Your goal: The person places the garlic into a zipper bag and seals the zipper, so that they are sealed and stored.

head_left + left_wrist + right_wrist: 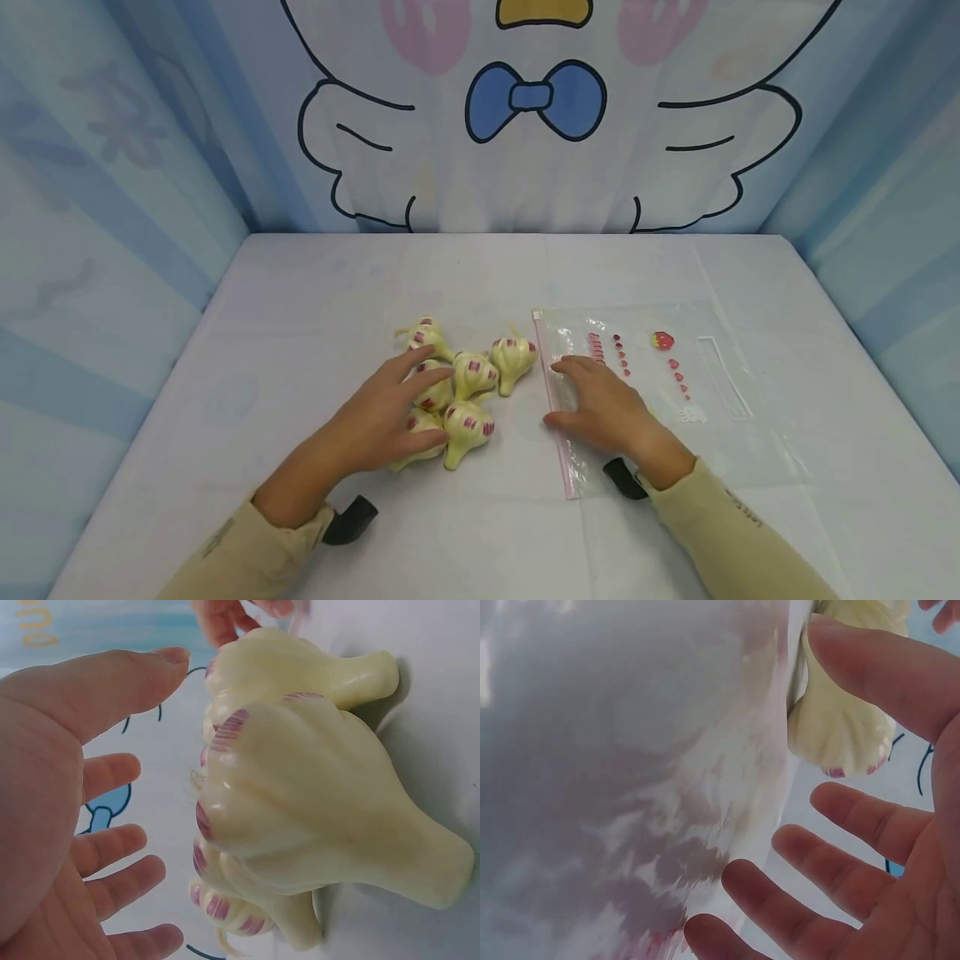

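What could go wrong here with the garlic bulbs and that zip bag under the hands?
The garlic bulbs lie in a loose, rounded heap, so the left hand, spread over them, might nudge some into rolling across the table. The zip bag lies flat, and its opening looks shut; the right hand only rests on its pink edge, so the thin plastic may slide or crumple rather than open.

bright, even light | soft shadows | wrist views blurred close-up
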Demonstrator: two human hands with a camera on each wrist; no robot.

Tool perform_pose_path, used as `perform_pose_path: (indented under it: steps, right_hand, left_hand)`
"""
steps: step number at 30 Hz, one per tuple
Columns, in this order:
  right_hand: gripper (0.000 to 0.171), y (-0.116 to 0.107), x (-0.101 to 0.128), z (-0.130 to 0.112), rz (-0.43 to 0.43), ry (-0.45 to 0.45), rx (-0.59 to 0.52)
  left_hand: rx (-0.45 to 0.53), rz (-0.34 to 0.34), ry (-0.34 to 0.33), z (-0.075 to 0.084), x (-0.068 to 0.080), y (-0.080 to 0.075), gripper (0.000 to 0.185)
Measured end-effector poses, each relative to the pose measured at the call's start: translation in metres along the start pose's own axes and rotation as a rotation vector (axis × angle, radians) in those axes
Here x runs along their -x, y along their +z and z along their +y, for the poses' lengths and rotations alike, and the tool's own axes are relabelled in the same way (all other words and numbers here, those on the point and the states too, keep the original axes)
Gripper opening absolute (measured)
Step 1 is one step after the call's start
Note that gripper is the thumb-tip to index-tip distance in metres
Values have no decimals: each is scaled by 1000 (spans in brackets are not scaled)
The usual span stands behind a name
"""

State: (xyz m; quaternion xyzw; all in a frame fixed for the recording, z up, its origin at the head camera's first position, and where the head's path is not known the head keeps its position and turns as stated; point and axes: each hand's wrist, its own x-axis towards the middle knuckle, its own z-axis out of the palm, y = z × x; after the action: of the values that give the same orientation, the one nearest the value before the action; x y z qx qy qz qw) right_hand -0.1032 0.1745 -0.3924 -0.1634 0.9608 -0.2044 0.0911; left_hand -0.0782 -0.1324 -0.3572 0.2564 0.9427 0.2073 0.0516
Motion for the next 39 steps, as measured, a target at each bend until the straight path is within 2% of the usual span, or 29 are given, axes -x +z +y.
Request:
perform_pose_path:
  steps: [8,16,23,30,39]
  right_hand:
    - [71,2,-1,-4,-21,41,50]
    - [75,5,-2,-5,1,52,86]
    - [63,5,-1,-5,7,41,73]
    - [52,0,-2,-5,9,-13,49]
    - [50,-7,1,-5,7,64,25]
  left_hand:
    - [0,-1,7,3,-1,-1,74]
    - [6,10,34,5,-1,-1,74]
    - [13,18,54,7,-3,-1,74]
    - [19,29,88,9,-5,-2,73]
    - [38,49,139,10,-6,-1,71]
